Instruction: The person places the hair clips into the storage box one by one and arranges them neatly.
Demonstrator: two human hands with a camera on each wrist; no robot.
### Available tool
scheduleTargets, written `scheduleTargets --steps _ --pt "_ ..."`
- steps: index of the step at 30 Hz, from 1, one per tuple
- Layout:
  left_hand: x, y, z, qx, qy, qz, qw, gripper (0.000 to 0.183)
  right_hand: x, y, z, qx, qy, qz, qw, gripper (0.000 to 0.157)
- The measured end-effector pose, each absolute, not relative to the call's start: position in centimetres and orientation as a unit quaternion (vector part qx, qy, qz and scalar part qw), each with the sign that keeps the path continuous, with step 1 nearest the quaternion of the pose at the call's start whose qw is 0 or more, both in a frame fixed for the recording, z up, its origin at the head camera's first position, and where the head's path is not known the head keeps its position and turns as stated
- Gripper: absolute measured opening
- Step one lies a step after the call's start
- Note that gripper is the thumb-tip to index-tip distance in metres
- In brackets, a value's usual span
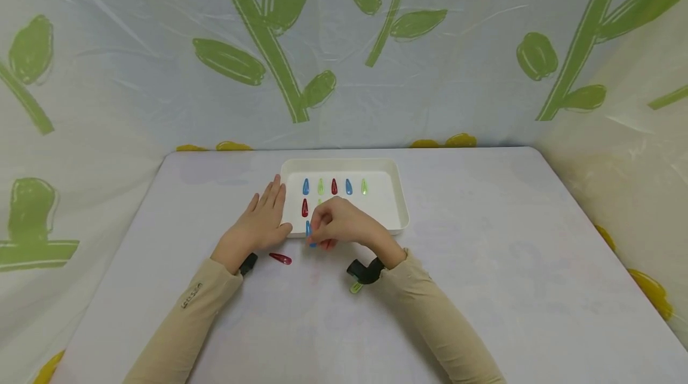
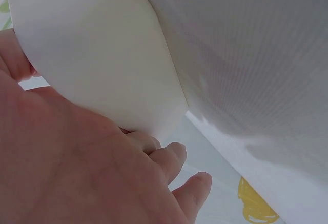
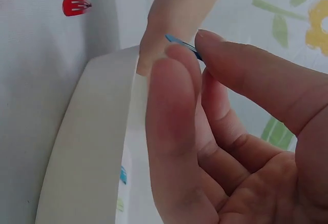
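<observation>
My right hand [image 1: 344,221] pinches a blue snap hair clip [image 3: 185,47] between thumb and finger, over the near left edge of a white tray [image 1: 402,205]. Along the tray's left side lies my left hand [image 1: 259,221], fingers extended, touching its outer wall [image 2: 102,55]. Inside, a far row of upright clips includes a blue clip [image 1: 306,187], a green clip [image 1: 321,186] and a red clip [image 1: 334,186]. Below that row sits another red clip [image 1: 304,208]; a green one beside it is mostly hidden by my right hand.
On the table [image 1: 516,264] in front of the tray, a loose red hair clip [image 1: 280,258] lies near my left wrist. A green hair clip [image 1: 356,287] shows partly under the black wrist camera [image 1: 366,271] on my right arm. A patterned sheet [image 1: 344,109] hangs behind the table.
</observation>
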State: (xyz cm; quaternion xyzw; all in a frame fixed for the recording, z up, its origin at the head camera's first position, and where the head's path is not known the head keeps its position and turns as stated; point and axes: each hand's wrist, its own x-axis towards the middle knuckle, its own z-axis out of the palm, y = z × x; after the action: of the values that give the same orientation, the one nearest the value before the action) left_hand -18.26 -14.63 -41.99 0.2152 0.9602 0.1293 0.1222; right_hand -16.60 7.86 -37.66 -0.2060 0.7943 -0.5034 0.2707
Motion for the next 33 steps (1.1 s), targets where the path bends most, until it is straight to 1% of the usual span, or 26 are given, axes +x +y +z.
scheduleTargets --steps 12,18,27,33 --pt "-18.8 -14.8 -42.9 0.211 0.961 0.123 0.129 0.087 -17.3 8.9 -37.3 -0.201 0.786 -0.537 0.231 0.012" --pt "-18.9 -14.8 -42.9 0.206 0.961 0.126 0.136 0.087 -17.7 9.2 -37.4 -0.201 0.77 -0.566 0.217 0.008" --pt "-18.9 -14.8 -42.8 0.205 0.96 0.13 0.14 0.086 -18.0 9.5 -37.3 -0.175 0.761 -0.595 0.19 0.011" --pt "-18.5 -14.7 -42.5 0.208 0.961 0.133 0.127 0.085 -18.3 9.8 -37.5 -0.164 0.753 -0.615 0.168 0.011"
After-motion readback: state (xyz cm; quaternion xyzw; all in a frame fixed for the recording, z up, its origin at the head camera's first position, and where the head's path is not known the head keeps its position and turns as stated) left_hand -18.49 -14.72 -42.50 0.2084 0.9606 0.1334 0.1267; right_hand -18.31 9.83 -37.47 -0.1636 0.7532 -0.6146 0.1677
